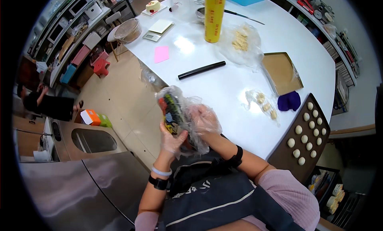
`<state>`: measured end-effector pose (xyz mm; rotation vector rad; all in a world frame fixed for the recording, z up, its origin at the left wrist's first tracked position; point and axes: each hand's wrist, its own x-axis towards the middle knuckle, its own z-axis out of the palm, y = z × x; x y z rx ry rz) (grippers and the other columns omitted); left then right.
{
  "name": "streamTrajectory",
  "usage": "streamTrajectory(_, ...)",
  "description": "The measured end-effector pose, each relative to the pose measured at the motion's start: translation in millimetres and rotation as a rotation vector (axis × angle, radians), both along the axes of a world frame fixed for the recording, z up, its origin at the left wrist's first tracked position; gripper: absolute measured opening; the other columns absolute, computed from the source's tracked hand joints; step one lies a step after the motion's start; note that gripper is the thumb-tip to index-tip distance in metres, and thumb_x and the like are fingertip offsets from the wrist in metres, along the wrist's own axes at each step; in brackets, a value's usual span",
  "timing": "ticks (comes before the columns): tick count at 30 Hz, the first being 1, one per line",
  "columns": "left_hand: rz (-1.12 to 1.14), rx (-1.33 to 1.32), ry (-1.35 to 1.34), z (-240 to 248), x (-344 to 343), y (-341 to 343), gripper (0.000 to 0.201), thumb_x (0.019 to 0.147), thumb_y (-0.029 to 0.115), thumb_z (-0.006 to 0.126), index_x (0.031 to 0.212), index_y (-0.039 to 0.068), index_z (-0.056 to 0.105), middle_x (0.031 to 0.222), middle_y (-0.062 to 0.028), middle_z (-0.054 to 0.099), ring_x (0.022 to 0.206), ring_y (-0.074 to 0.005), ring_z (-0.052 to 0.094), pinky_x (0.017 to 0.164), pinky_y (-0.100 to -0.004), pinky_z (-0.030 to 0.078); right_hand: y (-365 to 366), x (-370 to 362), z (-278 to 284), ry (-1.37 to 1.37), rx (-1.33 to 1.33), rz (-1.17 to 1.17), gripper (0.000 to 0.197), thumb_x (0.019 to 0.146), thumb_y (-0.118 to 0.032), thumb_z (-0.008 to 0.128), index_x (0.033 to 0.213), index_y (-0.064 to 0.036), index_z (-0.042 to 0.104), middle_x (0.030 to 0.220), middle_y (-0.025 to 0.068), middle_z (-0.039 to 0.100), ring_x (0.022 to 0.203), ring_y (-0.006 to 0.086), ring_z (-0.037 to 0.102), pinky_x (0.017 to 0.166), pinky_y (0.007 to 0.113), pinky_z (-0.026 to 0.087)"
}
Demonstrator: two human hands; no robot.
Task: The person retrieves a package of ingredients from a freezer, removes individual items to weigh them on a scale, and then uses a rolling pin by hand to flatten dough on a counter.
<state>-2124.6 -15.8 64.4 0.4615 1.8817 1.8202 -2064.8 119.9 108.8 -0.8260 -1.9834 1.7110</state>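
Note:
In front of my body, past the near left edge of the table, I hold a crinkled clear plastic bag (pixel 174 107) with a packet printed in red, green, blue and yellow. My left hand (pixel 171 138) wears a thin clear glove and grips the bag's lower left side, thumb in front. Loose clear plastic covers my right hand (pixel 204 118), whose fingers are curled against the bag's right side. Its fingertips are partly hidden. Beyond the bag, a black rolling pin (pixel 202 70) lies on the white table (pixel 223 99).
Right: baking tray (pixel 285 151) with several pale dough balls, purple cloth (pixel 289 101), shallow box lid (pixel 282 73), dough pieces on film (pixel 266 106). Farther back: yellow film tube (pixel 214 17), bag of crumbs (pixel 240 41), pink sheet (pixel 161 54), scale (pixel 158 31). A person (pixel 44 101) stands far left.

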Motion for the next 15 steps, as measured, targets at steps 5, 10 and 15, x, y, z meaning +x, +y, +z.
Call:
streamTrajectory(5,-0.169,0.491,-0.862,-9.5,-86.1,11.2,0.071,0.073,0.041,0.07,0.127,0.009,0.038,0.121,-0.0067,0.049,0.113,-0.0267,0.045,0.091,-0.0423,0.042,7.0,-85.0,-9.0,-0.023,-0.023,0.216,0.022,0.088,-0.022,0.051,0.096,-0.0032,0.059,0.085,0.0088,0.065,0.068,0.0125,0.059,0.06,0.024,0.045)
streamTrajectory(10,-0.018,0.678,-0.906,-35.1,-188.7,5.8,0.067,0.076,0.052,0.055,0.122,0.005,0.043,0.108,-0.0132,0.055,0.095,-0.0298,0.056,0.085,-0.0413,0.046,45.2,-167.8,-16.6,0.216,-0.584,0.009,0.026,0.09,-0.025,0.051,0.101,-0.0027,0.056,0.094,0.0114,0.065,0.072,0.0137,0.059,0.063,0.024,0.046)
streamTrajectory(15,-0.162,0.672,-0.977,-40.8,-306.0,-37.9,0.079,0.073,0.068,0.041,0.119,0.004,0.046,0.109,-0.0174,0.055,0.095,-0.0309,0.056,0.082,-0.0438,0.047,81.9,-246.1,-32.3,-0.091,-0.359,-0.38,0.035,0.088,-0.026,0.053,0.116,-0.0046,0.049,0.1,0.0059,0.059,0.09,0.0149,0.057,0.075,0.028,0.046)
